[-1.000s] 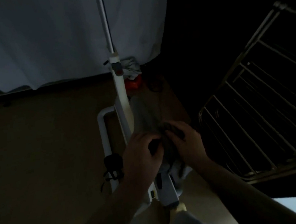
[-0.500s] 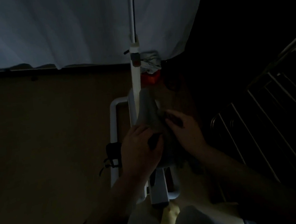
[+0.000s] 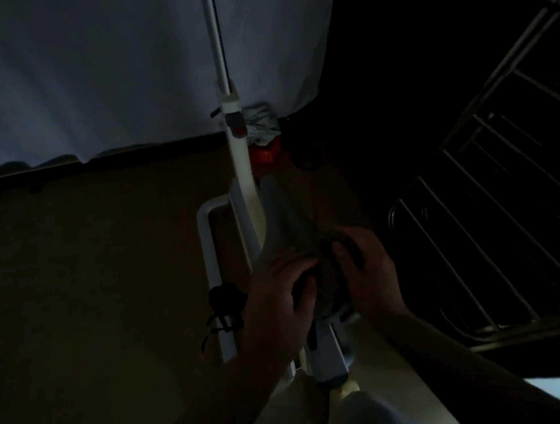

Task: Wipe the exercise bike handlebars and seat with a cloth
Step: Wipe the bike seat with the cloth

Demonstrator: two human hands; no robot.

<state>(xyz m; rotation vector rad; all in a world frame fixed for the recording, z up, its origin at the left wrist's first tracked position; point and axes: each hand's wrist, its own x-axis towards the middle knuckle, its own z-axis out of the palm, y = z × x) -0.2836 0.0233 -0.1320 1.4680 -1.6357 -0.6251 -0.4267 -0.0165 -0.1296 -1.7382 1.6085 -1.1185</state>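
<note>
Two hands side by side, left grip and right grip both curled around the cloth atop the seat.

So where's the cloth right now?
In the head view, the cloth is low and just right of centre, bunched between the left hand and the right hand, above the white bike frame.

The room is so dim that the cloth and the seat under both hands blur into one dark mass. The bike's white post runs off the far edge, handlebars unseen. The metal rack is cut off at right.
</note>
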